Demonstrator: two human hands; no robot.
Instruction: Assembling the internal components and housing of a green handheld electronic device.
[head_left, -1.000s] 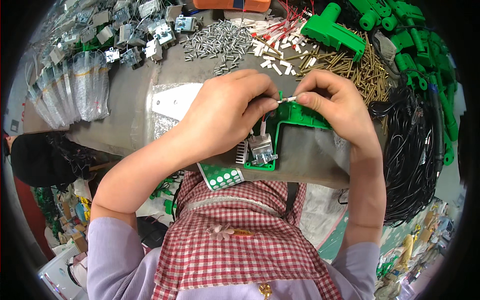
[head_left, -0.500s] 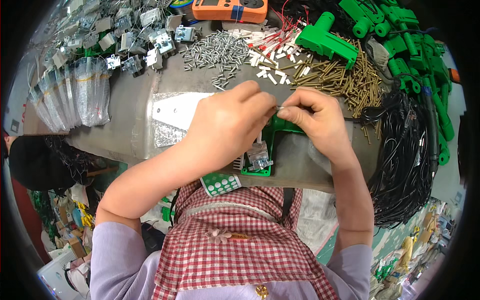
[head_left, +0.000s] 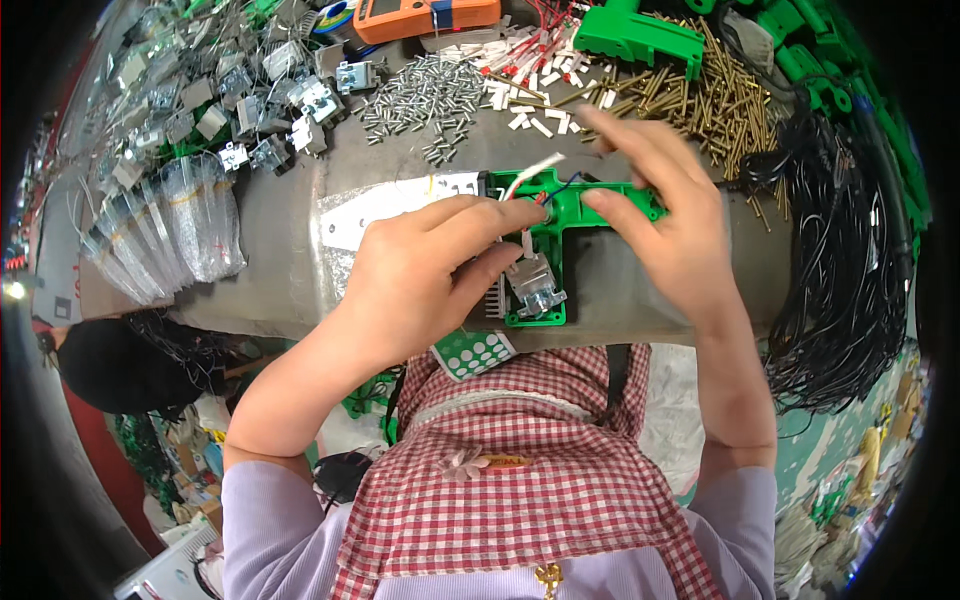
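A T-shaped green plastic half housing (head_left: 590,210) lies on the bench in front of me, with a metal switch-like part (head_left: 535,280) in its near leg. Short wires (head_left: 541,197), red and blue, come up in its middle, and a white-sleeved lead (head_left: 538,172) sticks up beside them. My left hand (head_left: 430,265) bends over the housing, its fingertips closed at the wires; the exact grip is partly hidden. Above the housing's right arm, my right hand (head_left: 665,205) is open, thumb and fingers apart, with nothing in it. Its blurred fingertips are nearest the white sleeves (head_left: 545,118) and brass screws (head_left: 640,95).
Silver screws (head_left: 425,100) lie in a heap behind the left hand. Metal parts with wires (head_left: 220,105) and clear plastic bags (head_left: 190,230) fill the left side. A white plate (head_left: 350,225) lies beside the housing. Black cables (head_left: 835,270) and an orange meter (head_left: 425,15) stand around.
My hands were together, pinching a small thin piece above the housing. Now the right hand has parted from the left, opened and reached away; the left has lowered to the wires.
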